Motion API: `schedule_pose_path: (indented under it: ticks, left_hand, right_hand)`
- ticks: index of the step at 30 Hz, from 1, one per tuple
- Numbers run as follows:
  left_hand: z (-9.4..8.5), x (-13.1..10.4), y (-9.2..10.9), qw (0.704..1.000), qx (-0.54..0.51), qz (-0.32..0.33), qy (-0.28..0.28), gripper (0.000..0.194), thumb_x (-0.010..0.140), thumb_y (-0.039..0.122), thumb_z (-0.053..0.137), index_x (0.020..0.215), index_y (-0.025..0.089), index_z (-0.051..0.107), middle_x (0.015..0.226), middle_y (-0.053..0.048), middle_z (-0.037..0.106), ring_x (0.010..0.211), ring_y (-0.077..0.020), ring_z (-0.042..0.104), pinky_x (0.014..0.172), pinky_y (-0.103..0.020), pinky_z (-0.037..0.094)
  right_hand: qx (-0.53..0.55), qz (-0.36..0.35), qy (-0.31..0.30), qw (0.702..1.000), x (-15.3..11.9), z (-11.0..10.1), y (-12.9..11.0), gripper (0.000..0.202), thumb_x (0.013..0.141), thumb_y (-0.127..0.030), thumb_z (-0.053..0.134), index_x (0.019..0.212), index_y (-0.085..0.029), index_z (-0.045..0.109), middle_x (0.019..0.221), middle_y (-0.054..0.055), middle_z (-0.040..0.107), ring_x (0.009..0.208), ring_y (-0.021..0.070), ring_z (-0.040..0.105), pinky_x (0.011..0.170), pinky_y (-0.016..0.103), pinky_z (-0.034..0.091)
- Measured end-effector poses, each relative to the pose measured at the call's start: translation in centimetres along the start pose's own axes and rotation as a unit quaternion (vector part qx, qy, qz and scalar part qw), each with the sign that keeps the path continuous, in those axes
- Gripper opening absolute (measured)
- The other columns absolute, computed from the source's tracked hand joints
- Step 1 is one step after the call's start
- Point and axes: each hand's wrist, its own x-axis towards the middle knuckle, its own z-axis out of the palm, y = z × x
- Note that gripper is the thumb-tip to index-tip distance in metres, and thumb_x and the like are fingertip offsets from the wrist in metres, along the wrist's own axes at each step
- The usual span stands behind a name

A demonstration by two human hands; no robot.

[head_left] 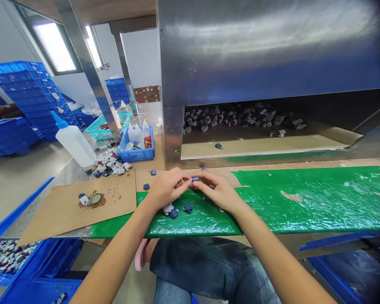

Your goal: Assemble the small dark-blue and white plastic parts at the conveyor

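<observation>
Both hands meet above the near edge of the bench. My right hand (218, 190) pinches a small dark blue plastic piece (194, 179) between thumb and fingers. My left hand (168, 186) is closed with its fingertips against the left end of that same piece; any finer part there is too small to make out. Below them, loose blue pieces (188, 208) and a white-and-blue piece (168, 209) lie on the green covering (202, 223). Two more blue pieces, one of them a dark blue piece (146, 186), rest on cardboard left of my left hand.
A metal hood (272, 50) stands ahead, with many small pieces (234, 116) inside its opening. At left are a white squeeze bottle (76, 145), a heap of pieces (112, 162), a blue basket of bottles (136, 155) and a bottle cap (96, 198) on cardboard (63, 215).
</observation>
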Motion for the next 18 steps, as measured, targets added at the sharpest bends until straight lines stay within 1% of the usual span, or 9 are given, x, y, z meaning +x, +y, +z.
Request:
schedule_pose_path:
  ticks: [3,8,14,18]
  left_hand:
    - [-0.01,-0.07,0.02,1.0,0.003,-0.004,-0.004,0.014,0.084,0.023,0.051,0.093,0.017,0.06,0.083,-0.002,0.062,0.07,-0.0119,0.057,0.064,-0.023,0.044]
    - [0.01,-0.05,0.09,1.0,0.009,-0.012,-0.009,0.017,0.084,0.019,0.05,0.096,0.016,0.06,0.082,-0.002,0.062,0.07,-0.0123,0.056,0.065,-0.023,0.044]
    - [-0.04,0.09,0.34,0.999,0.019,-0.032,-0.021,0.014,0.082,0.018,0.05,0.091,0.016,0.061,0.078,-0.002,0.06,0.067,-0.0123,0.055,0.063,-0.024,0.042]
    - [0.07,0.15,0.53,0.999,0.016,-0.043,-0.013,0.012,0.08,0.017,0.051,0.086,0.016,0.061,0.075,-0.002,0.06,0.065,-0.0121,0.055,0.061,-0.023,0.042]
  right_hand:
    - [-0.022,-0.011,0.012,1.0,0.01,-0.01,0.05,0.024,0.081,-0.031,0.052,0.096,-0.019,0.064,0.091,0.005,0.069,0.075,0.018,0.06,0.063,0.029,0.047]
    - [-0.063,-0.027,0.038,0.997,0.03,0.01,0.17,0.021,0.081,-0.031,0.051,0.089,-0.019,0.065,0.085,0.005,0.069,0.072,0.0176,0.06,0.06,0.029,0.045]
    - [-0.101,-0.036,0.051,0.993,0.01,-0.03,0.39,0.019,0.082,-0.031,0.052,0.087,-0.018,0.065,0.083,0.005,0.069,0.071,0.0175,0.06,0.059,0.028,0.044]
    - [-0.137,-0.046,0.055,0.988,0.0,0.12,0.54,0.018,0.082,-0.03,0.052,0.087,-0.019,0.065,0.08,0.004,0.068,0.069,0.0175,0.059,0.06,0.028,0.044]
